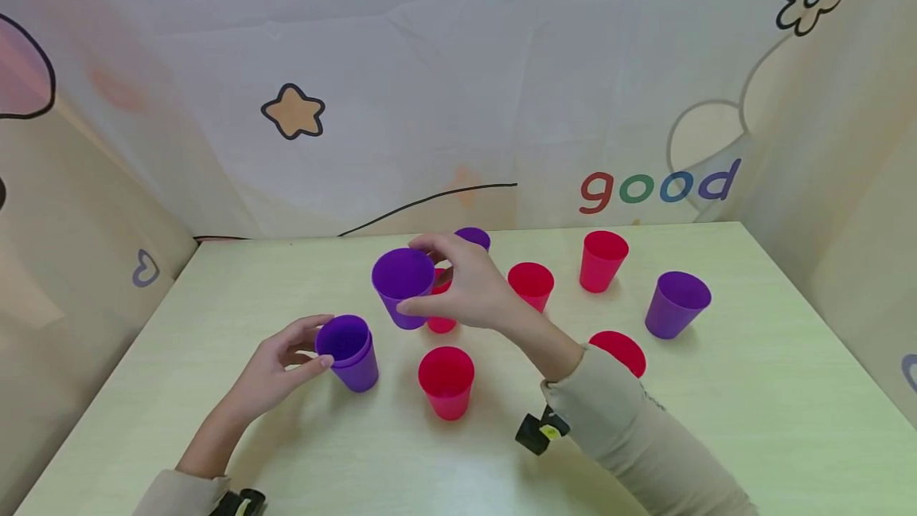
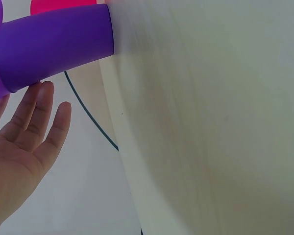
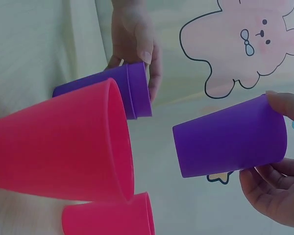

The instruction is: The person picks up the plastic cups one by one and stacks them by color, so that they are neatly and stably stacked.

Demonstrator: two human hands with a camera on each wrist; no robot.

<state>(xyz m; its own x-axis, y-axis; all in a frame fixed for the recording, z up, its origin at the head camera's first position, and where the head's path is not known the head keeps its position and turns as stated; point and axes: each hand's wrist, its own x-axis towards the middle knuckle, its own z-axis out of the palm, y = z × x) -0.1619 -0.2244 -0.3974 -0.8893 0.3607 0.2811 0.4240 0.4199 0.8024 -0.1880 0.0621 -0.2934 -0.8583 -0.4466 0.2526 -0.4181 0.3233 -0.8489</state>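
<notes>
Two nested purple cups stand on the table at the left, one rim just above the other. My left hand holds this stack near the rims, thumb on the near side and fingers on the far side. Up off the table, a single purple cup is pinched by its rim between the thumb and fingers of my right hand. In the right wrist view, this lifted cup is apart from the stack. A red cup stands right of the stack, and another red cup is partly hidden behind the lifted cup.
Farther right stand red cups and a purple cup. My right sleeve partly covers another red cup. Behind my right hand, a purple cup shows only its top. A printed cloth backs the table.
</notes>
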